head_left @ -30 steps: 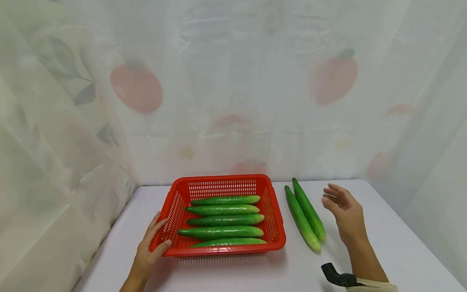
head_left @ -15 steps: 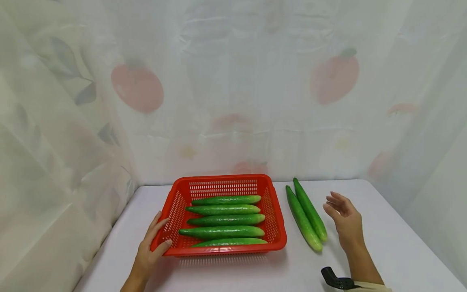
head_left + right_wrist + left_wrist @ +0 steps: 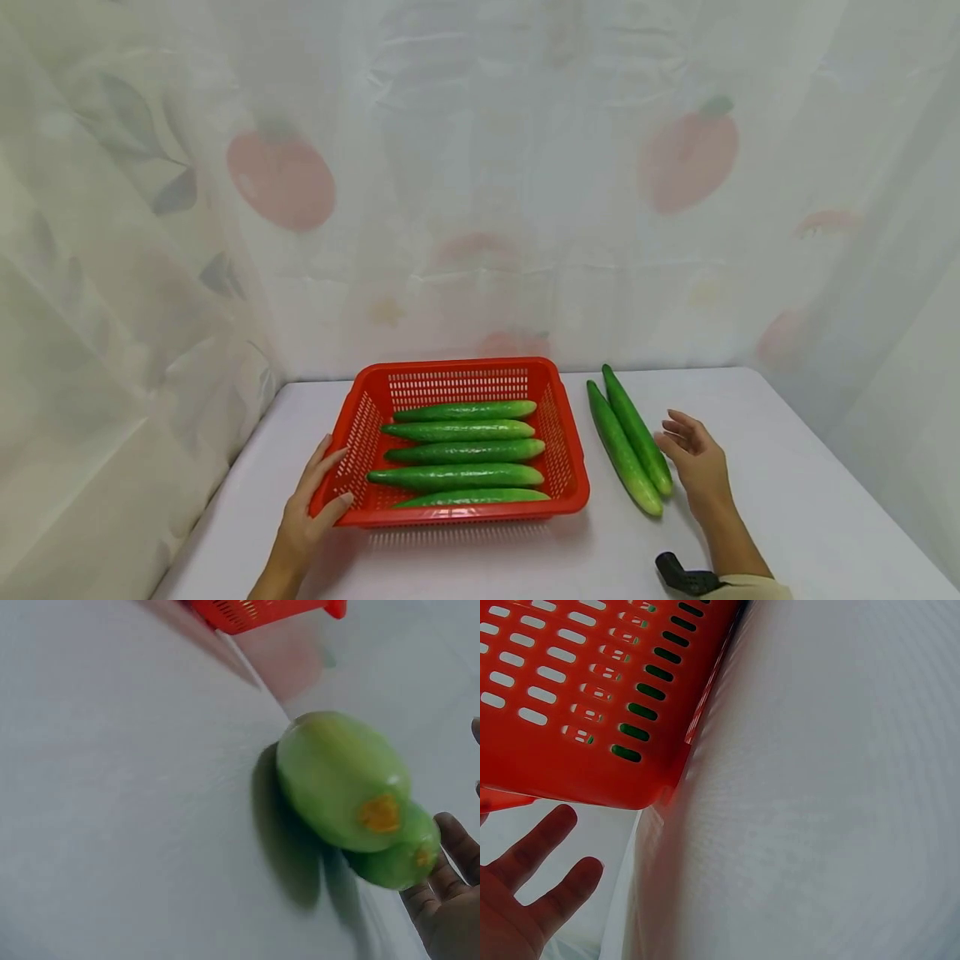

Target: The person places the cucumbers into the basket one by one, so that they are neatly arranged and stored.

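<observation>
A red perforated plastic basket (image 3: 450, 512) stands on the table with several green cucumbers (image 3: 457, 477) lying crosswise in it. At its left front corner my left hand (image 3: 300, 510) rests against the rim, fingers spread. In the left wrist view those fingers (image 3: 559, 896) look fairly straight beside the basket wall (image 3: 562, 757). Right of the basket, two cucumbers lie side by side, the left one (image 3: 622, 450) touching the right one (image 3: 637, 429). My right hand (image 3: 699, 467) is just right of this pair, fingers loosely bent, holding nothing; whether it touches them is unclear.
The white table (image 3: 465, 567) ends at a pale curtain (image 3: 480, 292) printed with fruit. Another curtain hangs along the left (image 3: 112, 375). A black curved device (image 3: 682, 575) sits at the right wrist beside a beige sleeve (image 3: 750, 587).
My right hand has moved down and slightly left, closer to the near end of the two cucumbers. My left hand and the basket stay where they were.
</observation>
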`<state>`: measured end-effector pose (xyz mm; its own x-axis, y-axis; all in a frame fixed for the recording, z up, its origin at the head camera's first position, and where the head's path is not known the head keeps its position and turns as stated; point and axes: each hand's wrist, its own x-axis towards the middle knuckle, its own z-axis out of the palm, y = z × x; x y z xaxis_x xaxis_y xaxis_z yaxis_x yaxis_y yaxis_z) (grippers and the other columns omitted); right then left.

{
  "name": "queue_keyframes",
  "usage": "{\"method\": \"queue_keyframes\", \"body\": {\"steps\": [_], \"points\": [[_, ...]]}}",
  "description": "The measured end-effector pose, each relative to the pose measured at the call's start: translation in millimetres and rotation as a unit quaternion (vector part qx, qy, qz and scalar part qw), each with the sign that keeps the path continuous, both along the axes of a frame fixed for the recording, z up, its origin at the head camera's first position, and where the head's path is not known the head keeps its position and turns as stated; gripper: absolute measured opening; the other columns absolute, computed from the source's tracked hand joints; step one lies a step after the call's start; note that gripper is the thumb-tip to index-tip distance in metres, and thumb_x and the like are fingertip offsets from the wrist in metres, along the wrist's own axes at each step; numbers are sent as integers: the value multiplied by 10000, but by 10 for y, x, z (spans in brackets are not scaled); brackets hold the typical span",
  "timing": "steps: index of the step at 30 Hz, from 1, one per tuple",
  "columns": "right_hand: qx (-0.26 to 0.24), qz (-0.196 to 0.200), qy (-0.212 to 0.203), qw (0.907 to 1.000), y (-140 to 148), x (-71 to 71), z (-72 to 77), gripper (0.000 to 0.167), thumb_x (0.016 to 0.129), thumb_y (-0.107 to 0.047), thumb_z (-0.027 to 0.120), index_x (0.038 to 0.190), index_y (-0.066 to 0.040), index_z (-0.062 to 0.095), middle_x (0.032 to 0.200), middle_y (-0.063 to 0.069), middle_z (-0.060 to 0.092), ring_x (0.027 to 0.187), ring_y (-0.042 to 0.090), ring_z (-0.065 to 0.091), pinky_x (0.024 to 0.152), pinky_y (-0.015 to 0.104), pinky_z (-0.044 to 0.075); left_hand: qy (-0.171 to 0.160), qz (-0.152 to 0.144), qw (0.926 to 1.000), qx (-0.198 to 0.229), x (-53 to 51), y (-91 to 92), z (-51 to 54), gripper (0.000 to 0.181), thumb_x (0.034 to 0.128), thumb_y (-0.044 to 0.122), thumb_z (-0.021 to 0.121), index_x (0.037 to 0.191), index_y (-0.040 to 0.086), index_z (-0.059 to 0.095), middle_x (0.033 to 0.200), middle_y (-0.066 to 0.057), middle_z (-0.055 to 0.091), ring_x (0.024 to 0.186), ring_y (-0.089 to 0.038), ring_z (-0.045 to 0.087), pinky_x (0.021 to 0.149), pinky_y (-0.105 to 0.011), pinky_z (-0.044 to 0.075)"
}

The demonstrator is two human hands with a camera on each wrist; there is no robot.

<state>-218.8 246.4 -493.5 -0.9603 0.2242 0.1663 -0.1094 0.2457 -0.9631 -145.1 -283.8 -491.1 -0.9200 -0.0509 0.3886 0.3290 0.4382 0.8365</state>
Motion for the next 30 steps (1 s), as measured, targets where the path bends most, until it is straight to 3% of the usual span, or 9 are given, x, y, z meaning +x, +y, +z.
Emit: {"method": "queue_keyframes", "body": {"steps": [9,14,21,30], "points": [[736,257,-329,9964,-24,-14,-118,605,931,-301,658,1424,-40,422,1346,223,483,1199,354,488,788,96,384,-29,93,9999,-99,5,12,41,507,883,66,614,1378,107,517,1560,7,247,1357,-56,246,935,-104,289],[915,268,-482,9943,-21,-11,-160,621,919,-311,674,1421,-43,424,1349,229,481,1208,363,485,849,177,404,-98,135,9997,-154,11,17,40,503,887,83,613,1380,114,516,1560,9,246,1347,-32,244,927,-99,290],[1274,273,-468,9904,-21,-26,-225,594,921,-271,675,1410,-34,434,1331,233,495,1203,356,481,958,423,385,-109,127,9997,-156,14,13,24,501,886,80,617,1376,101,517,1560,1,246,1353,-36,235,932,-97,279],[1407,32,-371,9894,-41,-39,-240,535,919,-201,672,1379,-23,464,1311,268,508,1208,380,477,962,485,376,-29,103,9999,-125,-2,6,9,504,880,79,620,1374,104,521,1558,5,251,1357,-48,240,935,-101,282]]}}
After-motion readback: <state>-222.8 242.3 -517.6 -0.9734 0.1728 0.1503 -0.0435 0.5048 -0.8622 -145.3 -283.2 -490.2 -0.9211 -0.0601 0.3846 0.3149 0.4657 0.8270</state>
